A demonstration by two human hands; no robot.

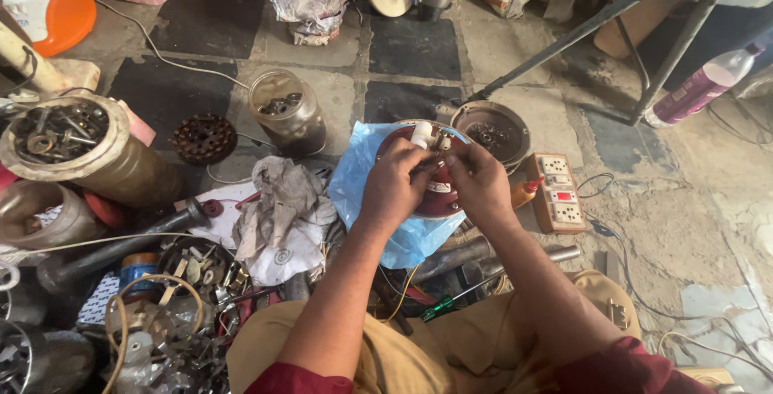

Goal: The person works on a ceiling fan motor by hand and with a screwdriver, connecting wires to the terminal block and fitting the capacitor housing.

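**Round red appliance base, under repair on a workshop floor**

Item: a round red base [435, 193], resting on a blue plastic sheet [354, 177] between the person's knees. The left hand [392, 185] and right hand [481, 181] both close their fingertips on small parts at its centre; what they pinch is too small to tell. White fittings stand at its top edge. The work looks unfinished: a green-handled screwdriver [439, 308], a socket board [557, 193], a crumpled rag [283, 193] and a jar of screws [286, 112] lie nearby.
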